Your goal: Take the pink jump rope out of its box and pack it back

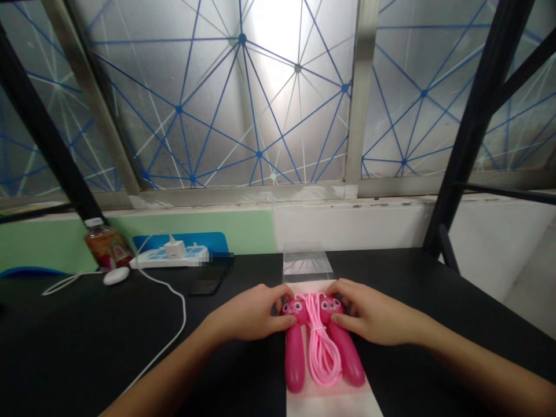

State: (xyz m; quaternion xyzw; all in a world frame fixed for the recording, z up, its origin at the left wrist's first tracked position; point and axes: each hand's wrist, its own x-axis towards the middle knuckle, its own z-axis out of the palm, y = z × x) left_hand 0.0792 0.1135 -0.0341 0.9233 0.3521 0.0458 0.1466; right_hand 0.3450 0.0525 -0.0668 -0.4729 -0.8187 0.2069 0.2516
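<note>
At the lower middle of the frame, our left hand (245, 313) and right hand (373, 310) are closing around the two heads of a pink jump rope (321, 347), which is lying on a white sheet (330, 405), a clear bag (307, 263) just beyond it on the worktop (108, 341).
</note>
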